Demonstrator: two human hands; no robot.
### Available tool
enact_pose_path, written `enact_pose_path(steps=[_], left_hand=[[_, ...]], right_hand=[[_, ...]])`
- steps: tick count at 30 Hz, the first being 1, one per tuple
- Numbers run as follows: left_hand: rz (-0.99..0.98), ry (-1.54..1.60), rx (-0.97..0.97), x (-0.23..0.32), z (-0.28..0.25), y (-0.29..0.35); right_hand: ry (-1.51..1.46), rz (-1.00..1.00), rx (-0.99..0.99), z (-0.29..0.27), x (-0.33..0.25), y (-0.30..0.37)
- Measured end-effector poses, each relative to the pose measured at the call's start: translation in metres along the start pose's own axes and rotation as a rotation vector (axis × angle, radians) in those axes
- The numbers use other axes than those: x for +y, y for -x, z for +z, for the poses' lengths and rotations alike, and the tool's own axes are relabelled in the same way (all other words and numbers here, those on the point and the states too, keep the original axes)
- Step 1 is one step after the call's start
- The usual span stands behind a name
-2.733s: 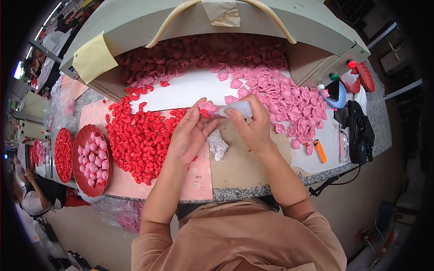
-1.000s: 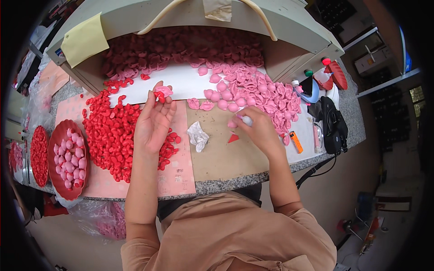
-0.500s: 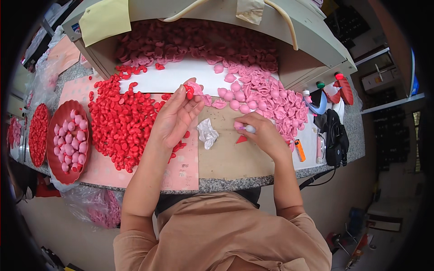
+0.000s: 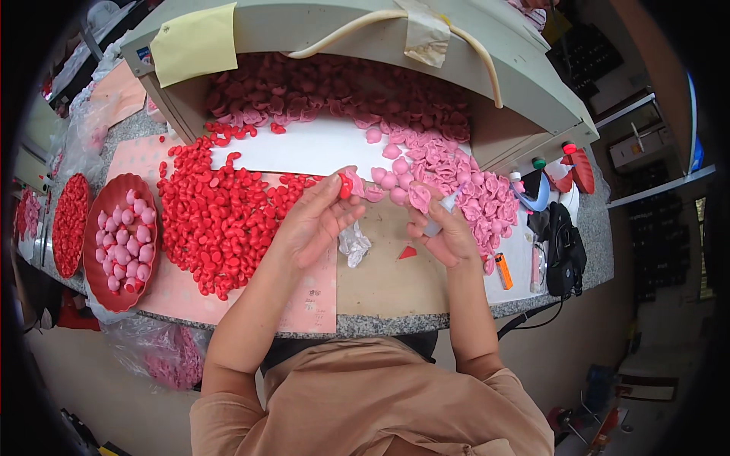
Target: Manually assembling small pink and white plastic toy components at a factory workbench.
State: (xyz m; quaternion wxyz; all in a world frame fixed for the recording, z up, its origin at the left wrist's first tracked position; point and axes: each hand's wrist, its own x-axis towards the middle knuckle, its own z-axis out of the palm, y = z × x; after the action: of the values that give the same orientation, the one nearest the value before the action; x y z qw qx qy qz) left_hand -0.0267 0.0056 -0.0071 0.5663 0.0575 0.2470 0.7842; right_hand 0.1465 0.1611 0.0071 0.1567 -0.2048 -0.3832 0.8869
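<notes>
My left hand (image 4: 313, 224) is raised over the board, pinching a small glossy red piece (image 4: 346, 187) with a pink piece (image 4: 357, 184) against it between thumb and fingertips. Facing it, my right hand (image 4: 450, 234) holds a thin pink cup-shaped piece (image 4: 419, 198) at its fingertips. A small squeeze bottle with a pale pointed nozzle (image 4: 450, 201) is tucked in that same hand, its body mostly hidden by the fingers. Below the hands on the brown board (image 4: 388, 292) lie a crumpled whitish wad (image 4: 353, 245) and a red triangular scrap (image 4: 408, 252).
A heap of red pieces (image 4: 220, 220) spreads at left; pink cups and balls (image 4: 487, 197) pile at right, under a grey housing (image 4: 525, 99). Red trays (image 4: 93, 258) stand far left. An orange lighter (image 4: 503, 271) and black pouch (image 4: 564, 235) lie at the right edge.
My right hand has lifted off the board with the bottle and now shows a pink cup-shaped piece at its fingertips. My left hand has shifted right and down, still pinching its pieces.
</notes>
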Motion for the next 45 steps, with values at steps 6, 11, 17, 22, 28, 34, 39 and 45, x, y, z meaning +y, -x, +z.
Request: enact_pose_path(steps=[6, 11, 17, 22, 28, 34, 39, 45], left_hand=[[-0.041, -0.026, -0.017, -0.007, 0.000, 0.000], [-0.082, -0.095, -0.017, -0.012, 0.000, -0.001], [-0.103, -0.122, -0.001, -0.011, 0.004, -0.001], [-0.119, -0.142, -0.004, -0.015, 0.002, -0.002], [-0.125, -0.173, 0.000, -0.015, 0.003, -0.001], [-0.122, -0.204, 0.002, -0.016, 0.003, -0.001], [-0.085, -0.291, 0.011, -0.017, 0.003, -0.001], [0.036, -0.392, -0.028, -0.022, 0.008, 0.002]], right_hand=[[-0.171, 0.015, -0.108, 0.010, 0.010, -0.008], [0.592, -0.343, 0.040, 0.032, 0.018, -0.014], [0.996, -0.639, 0.045, 0.039, 0.020, -0.011], [1.107, -0.682, 0.052, 0.033, 0.023, -0.014], [1.160, -0.687, 0.042, 0.034, 0.022, -0.014], [1.155, -0.690, 0.009, 0.032, 0.024, -0.013], [1.155, -0.724, 0.030, 0.034, 0.027, -0.013], [0.847, -0.572, 0.056, 0.030, 0.026, -0.010]])
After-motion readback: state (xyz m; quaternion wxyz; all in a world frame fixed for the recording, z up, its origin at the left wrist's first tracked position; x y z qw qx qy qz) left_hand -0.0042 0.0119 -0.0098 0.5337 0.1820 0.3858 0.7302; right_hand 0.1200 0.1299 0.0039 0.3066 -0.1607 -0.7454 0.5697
